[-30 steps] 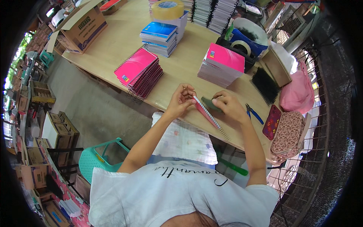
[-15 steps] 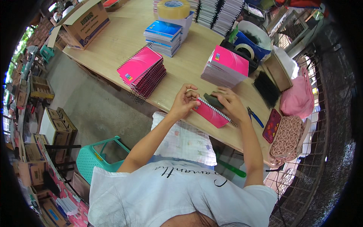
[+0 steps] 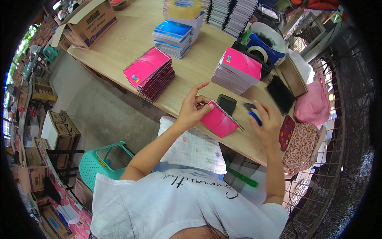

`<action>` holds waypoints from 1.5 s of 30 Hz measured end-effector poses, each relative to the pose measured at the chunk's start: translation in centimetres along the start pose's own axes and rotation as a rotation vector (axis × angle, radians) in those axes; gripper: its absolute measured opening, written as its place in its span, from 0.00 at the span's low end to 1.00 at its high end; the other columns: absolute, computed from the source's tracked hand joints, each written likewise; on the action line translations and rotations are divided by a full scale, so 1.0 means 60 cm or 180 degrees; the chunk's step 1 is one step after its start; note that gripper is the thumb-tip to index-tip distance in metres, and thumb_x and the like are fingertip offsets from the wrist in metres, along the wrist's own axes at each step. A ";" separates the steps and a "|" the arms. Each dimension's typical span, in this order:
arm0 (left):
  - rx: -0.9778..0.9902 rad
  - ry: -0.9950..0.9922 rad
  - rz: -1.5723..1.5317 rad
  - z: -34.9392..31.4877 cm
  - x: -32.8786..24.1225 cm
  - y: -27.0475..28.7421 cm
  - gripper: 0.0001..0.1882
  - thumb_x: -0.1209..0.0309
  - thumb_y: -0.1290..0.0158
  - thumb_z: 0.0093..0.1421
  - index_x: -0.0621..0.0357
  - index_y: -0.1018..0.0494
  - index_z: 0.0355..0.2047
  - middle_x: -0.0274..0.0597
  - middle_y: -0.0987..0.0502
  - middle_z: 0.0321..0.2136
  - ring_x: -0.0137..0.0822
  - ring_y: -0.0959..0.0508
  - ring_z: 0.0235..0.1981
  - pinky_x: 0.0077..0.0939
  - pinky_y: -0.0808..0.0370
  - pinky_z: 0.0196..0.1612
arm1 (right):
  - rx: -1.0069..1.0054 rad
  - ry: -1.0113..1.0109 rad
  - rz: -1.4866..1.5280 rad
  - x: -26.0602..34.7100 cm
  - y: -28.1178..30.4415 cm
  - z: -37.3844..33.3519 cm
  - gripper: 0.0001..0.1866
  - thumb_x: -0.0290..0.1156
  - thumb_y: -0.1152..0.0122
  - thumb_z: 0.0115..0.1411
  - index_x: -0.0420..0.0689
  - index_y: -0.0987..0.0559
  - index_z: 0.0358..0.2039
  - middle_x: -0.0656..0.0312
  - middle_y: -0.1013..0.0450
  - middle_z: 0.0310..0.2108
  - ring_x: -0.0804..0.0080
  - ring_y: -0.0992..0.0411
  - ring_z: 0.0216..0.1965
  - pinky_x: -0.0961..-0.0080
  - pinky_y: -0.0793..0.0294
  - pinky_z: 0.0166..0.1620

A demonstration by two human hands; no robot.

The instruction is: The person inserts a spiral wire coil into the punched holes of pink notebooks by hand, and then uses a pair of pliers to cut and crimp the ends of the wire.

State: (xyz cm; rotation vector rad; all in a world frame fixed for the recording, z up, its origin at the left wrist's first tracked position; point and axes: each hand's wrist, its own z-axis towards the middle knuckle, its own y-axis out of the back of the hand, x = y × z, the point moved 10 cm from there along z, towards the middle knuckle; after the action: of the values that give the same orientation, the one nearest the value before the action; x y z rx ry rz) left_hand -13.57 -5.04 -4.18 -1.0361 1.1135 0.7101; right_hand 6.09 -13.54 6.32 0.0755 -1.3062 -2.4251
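Note:
My left hand (image 3: 193, 106) pinches the upper corner of a small pink notebook (image 3: 219, 122) near the table's front edge. A wire spiral runs along the notebook's upper right side, and a loose coil end sticks out past its lower right corner. Blue-handled pliers (image 3: 255, 118) are gripped in my right hand (image 3: 268, 124), right of the notebook, with their dark jaws towards it. Just behind the spiral lies a dark green block (image 3: 227, 104); no hand touches it.
Spiral-bound pink notebooks (image 3: 149, 73) are stacked at left, and another pink-topped stack (image 3: 238, 71) stands behind my hands. Farther back are blue-covered pads (image 3: 172, 38) and a tape roll (image 3: 184, 8). A black bristle brush (image 3: 280, 94) and patterned pouch (image 3: 301, 148) line the right edge.
My right hand has left the green block and moved right, taking up the blue pliers from the table. The green block now lies free. The notebook has turned and shifted slightly, still in my left hand.

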 end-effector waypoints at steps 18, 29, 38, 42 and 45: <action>0.0202 -0.0240 0.0780 -0.001 -0.032 -0.044 0.39 0.84 0.43 0.54 0.54 0.46 0.64 0.42 0.19 0.32 0.26 0.21 0.35 0.20 0.25 0.38 | 0.1477 0.0072 0.1214 0.086 -0.053 0.062 0.15 0.36 0.40 0.57 0.41 0.20 0.42 0.56 0.23 0.32 0.62 0.25 0.33 0.66 0.27 0.42; 0.0242 0.0004 0.0617 -0.004 -0.035 -0.009 0.33 0.81 0.42 0.56 0.57 0.44 0.59 0.39 0.20 0.32 0.26 0.22 0.36 0.21 0.27 0.43 | 0.0135 0.0926 -0.0336 0.106 0.042 0.052 0.23 0.38 0.33 0.46 0.46 0.21 0.45 0.62 0.28 0.42 0.67 0.30 0.46 0.53 0.40 0.58; 0.0256 -0.0037 0.0757 -0.008 -0.054 -0.017 0.36 0.82 0.41 0.55 0.57 0.45 0.61 0.39 0.20 0.31 0.25 0.21 0.36 0.22 0.26 0.43 | 0.0181 0.1740 -0.0792 0.171 0.018 0.076 0.17 0.36 0.36 0.49 0.44 0.19 0.40 0.61 0.27 0.37 0.65 0.28 0.41 0.63 0.33 0.51; 0.0161 -0.0246 0.0900 -0.014 -0.068 -0.020 0.36 0.82 0.41 0.55 0.57 0.46 0.61 0.40 0.20 0.31 0.26 0.21 0.36 0.22 0.26 0.43 | 0.1542 -0.0415 0.1126 0.083 -0.041 0.066 0.15 0.35 0.37 0.53 0.43 0.20 0.40 0.55 0.27 0.36 0.58 0.28 0.41 0.63 0.30 0.47; 0.0105 -0.0356 0.0734 -0.010 -0.064 -0.012 0.34 0.81 0.41 0.53 0.57 0.42 0.59 0.41 0.18 0.28 0.25 0.20 0.33 0.22 0.26 0.38 | 0.1015 -0.0590 0.1247 0.037 -0.043 0.041 0.17 0.36 0.36 0.53 0.42 0.20 0.42 0.52 0.28 0.37 0.54 0.29 0.41 0.61 0.30 0.46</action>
State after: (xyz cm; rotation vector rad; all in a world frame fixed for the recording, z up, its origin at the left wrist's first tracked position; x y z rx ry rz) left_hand -14.37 -5.76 -0.39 -0.8374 1.1539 0.9193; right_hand 2.67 -11.13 5.90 -0.2992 -1.6081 -1.9188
